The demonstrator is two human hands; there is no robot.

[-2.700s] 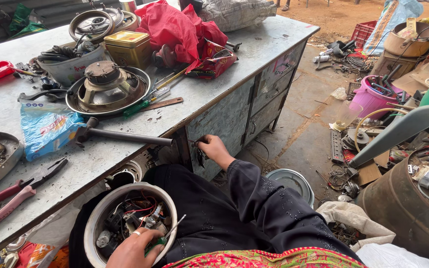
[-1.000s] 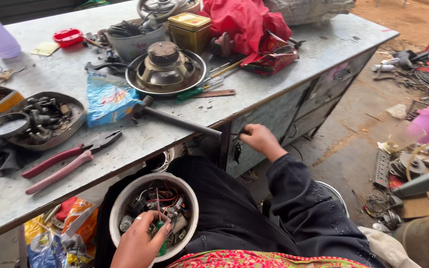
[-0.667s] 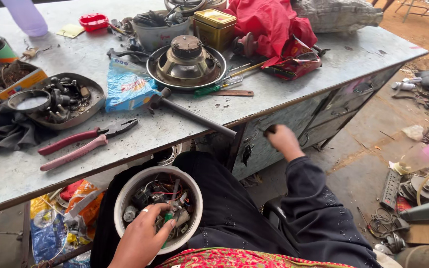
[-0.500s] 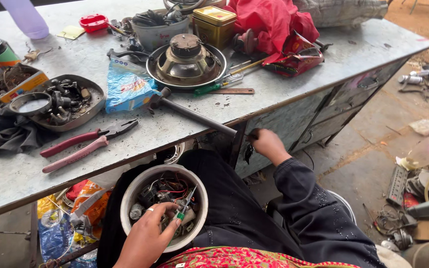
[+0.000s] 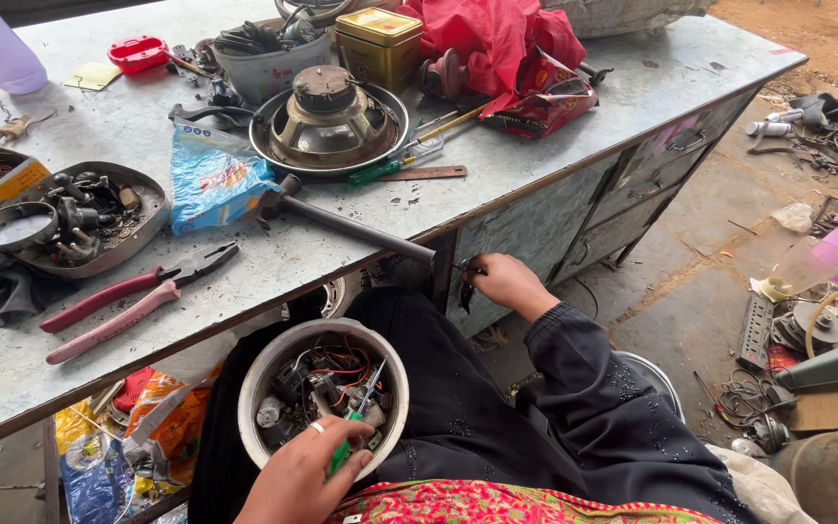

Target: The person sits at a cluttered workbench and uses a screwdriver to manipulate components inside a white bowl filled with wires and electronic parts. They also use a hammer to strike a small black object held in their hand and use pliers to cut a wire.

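— What's in that white bowl on the lap?

— Scrap electronics: tangled wires, small dark parts, a couple of round metal pieces. The left hand is at its near rim, fingers closed round a green-handled screwdriver whose shaft points up into the clutter. There's a ring on one finger.

— And the other hand?

— The right hand is stretched out to the front of the metal table, just under its edge, fingers pinched on something small and dark. I can't make out what; it's half in shadow against the cabinet face.

— Anything in the way?

— A dark metal bar lies across the tabletop and sticks out past the edge, right above that hand. Behind it sits a loudspeaker face down, with a second green-handled screwdriver beside it and a blue plastic packet to its left.

— Further out?

— Pink-handled pliers near the edge, and a tray of dark metal parts behind them. At the back, a gold tin and a red cloth. The floor on the right is littered with wire and junk, much of it cut off by the frame.

— Under the table?

— Coloured wrappers, mostly hidden by the tabletop.
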